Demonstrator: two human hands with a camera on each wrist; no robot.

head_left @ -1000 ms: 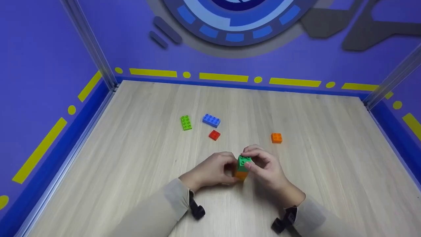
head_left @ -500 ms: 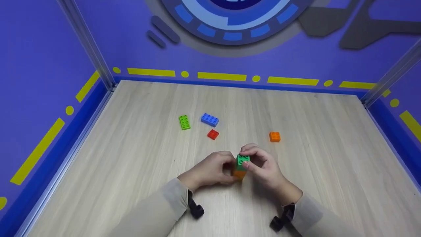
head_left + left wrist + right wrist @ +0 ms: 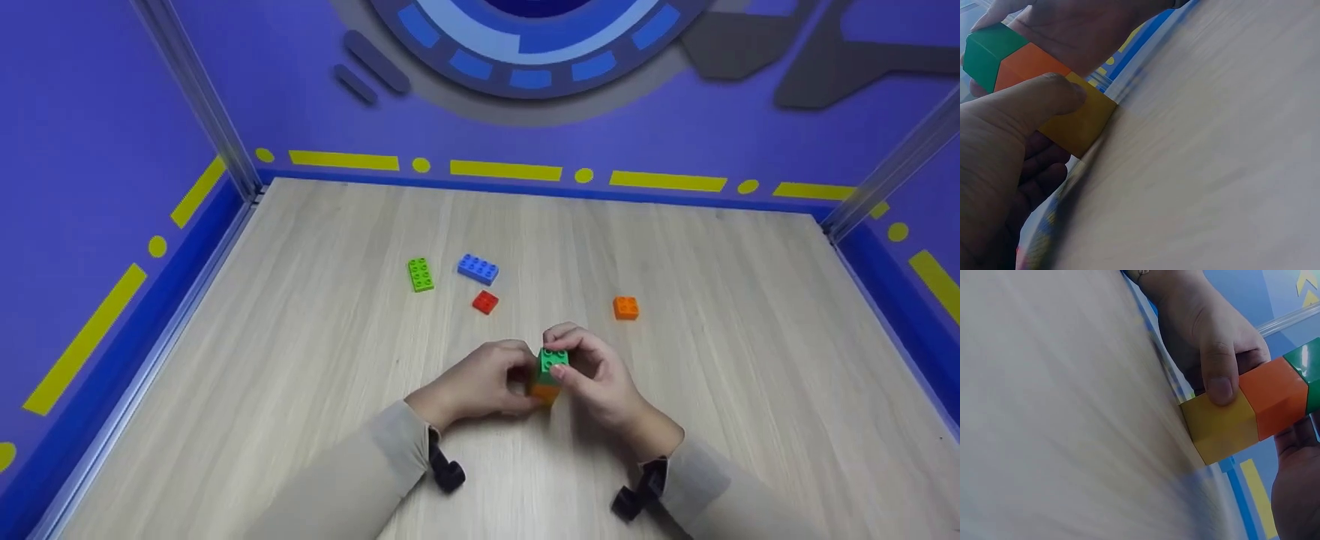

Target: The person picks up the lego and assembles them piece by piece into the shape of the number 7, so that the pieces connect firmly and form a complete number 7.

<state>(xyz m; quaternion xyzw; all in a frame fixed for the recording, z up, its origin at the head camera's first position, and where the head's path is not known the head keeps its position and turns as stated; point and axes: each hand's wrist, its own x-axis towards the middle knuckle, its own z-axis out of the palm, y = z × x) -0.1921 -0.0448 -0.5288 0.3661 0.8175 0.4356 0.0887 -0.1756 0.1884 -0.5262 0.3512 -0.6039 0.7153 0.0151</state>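
Observation:
A stack of three bricks stands upright on the table: a yellow brick (image 3: 1221,430) at the bottom, an orange brick (image 3: 1276,396) in the middle and a green brick (image 3: 553,362) on top. My left hand (image 3: 484,382) grips the yellow brick between thumb and fingers, the thumb lying across its side in the left wrist view. With thumb and fingertips, my right hand (image 3: 604,379) pinches the green brick from the right. The bricks' faces meet closely in both wrist views.
Beyond the hands on the wooden table (image 3: 315,315) lie a lime brick (image 3: 421,274), a blue brick (image 3: 478,269) and a small red brick (image 3: 485,302). A separate orange brick (image 3: 625,308) sits to the right. Blue-purple panels enclose the back and sides.
The head view has shifted slightly. Both hands keep their hold on the stack, with no clear movement of the bricks.

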